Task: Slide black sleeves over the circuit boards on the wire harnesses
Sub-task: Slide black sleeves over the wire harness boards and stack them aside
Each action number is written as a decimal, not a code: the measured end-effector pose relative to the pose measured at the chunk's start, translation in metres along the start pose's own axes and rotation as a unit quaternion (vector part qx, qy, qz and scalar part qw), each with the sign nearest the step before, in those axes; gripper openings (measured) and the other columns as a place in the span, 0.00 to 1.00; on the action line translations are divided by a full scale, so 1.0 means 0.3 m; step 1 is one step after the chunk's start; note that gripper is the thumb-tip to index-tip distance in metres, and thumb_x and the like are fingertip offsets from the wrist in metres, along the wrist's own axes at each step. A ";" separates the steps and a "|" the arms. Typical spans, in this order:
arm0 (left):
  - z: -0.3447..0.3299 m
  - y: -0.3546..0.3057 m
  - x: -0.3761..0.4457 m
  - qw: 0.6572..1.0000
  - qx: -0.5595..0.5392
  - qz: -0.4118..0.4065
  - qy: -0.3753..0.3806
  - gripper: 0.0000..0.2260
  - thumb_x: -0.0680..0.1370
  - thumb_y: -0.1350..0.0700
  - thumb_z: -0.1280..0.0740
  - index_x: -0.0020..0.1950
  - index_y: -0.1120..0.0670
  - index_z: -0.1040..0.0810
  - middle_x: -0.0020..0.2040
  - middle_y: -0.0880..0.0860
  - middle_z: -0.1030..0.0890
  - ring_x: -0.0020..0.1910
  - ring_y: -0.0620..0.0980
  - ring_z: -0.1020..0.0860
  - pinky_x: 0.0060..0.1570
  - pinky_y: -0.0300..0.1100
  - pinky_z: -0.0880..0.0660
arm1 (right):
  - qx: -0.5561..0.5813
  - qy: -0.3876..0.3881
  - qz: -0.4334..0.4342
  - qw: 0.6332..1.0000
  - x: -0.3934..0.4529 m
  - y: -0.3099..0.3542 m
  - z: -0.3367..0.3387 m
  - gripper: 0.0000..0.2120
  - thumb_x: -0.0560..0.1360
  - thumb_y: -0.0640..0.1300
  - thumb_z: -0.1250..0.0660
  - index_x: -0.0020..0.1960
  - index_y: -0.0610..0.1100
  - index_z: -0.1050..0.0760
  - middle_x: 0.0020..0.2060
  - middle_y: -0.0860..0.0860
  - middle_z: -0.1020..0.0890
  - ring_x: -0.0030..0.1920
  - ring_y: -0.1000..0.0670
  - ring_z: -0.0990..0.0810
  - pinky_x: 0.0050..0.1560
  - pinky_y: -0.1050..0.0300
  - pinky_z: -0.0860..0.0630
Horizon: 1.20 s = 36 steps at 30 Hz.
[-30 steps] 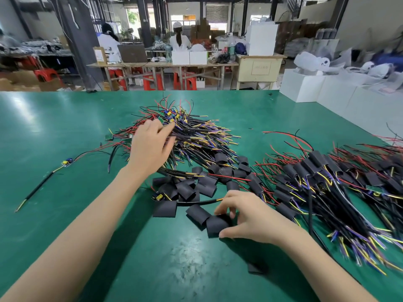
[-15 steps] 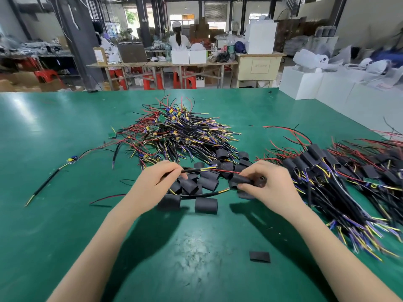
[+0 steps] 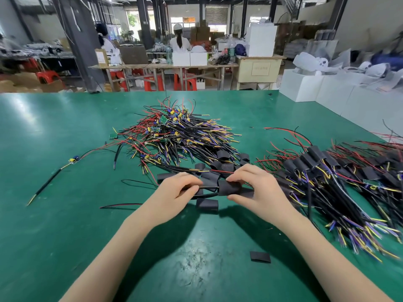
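On green bench (image 3: 65,214): sleeved harness pile (image 3: 340,184) at right, done; bare harness pile (image 3: 181,136) behind, pending. Harness cable (image 3: 208,188) gripped by left hand (image 3: 174,192); black sleeve (image 3: 229,187) pinched by right hand (image 3: 255,188), judged mid-threading.

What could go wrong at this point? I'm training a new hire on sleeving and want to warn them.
The left hand grips the cable while the right hand pinches the sleeve. The flat sleeve may catch on the board, which is hidden here. Loose sleeves and bare wires lie right under the hands and may snag or get dragged along.
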<state>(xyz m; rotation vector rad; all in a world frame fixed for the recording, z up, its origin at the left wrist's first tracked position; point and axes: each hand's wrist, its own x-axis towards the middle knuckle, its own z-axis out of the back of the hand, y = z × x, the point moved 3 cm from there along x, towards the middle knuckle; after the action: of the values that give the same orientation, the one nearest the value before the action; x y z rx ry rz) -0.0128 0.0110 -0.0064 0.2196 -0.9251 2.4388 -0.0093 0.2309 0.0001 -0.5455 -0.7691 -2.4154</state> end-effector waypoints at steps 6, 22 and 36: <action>-0.056 -0.014 0.003 0.999 0.027 -0.030 0.018 0.14 0.81 0.64 0.38 0.64 0.57 0.22 0.45 0.49 0.26 0.45 0.46 0.27 0.48 0.37 0.32 | -0.109 -0.013 0.045 0.993 0.002 0.012 -0.001 0.18 0.60 0.52 0.20 0.47 0.49 0.18 0.45 0.55 0.19 0.49 0.46 0.24 0.46 0.50 0.31; 0.027 0.091 -0.021 0.991 0.071 0.028 0.106 0.17 0.66 0.50 0.20 0.51 0.51 0.21 0.44 0.49 0.21 0.40 0.42 0.27 0.43 0.34 0.29 | -0.118 0.009 0.013 0.993 -0.007 -0.011 -0.011 0.16 0.61 0.51 0.21 0.46 0.50 0.19 0.43 0.56 0.19 0.48 0.47 0.24 0.45 0.54 0.36; -0.011 0.012 -0.004 0.996 -0.091 0.000 0.001 0.10 0.69 0.57 0.22 0.45 0.51 0.20 0.44 0.51 0.23 0.36 0.45 0.23 0.40 0.44 0.25 | -0.078 -0.016 0.041 0.996 -0.007 0.036 -0.032 0.16 0.63 0.49 0.21 0.48 0.47 0.19 0.45 0.54 0.20 0.48 0.48 0.24 0.45 0.52 0.32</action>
<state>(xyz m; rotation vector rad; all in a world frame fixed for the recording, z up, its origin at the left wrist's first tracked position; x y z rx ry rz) -0.0135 0.0103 -0.0113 0.1523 -1.1381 2.3383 -0.0033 0.2183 -0.0039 -0.6659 -0.5637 -2.4076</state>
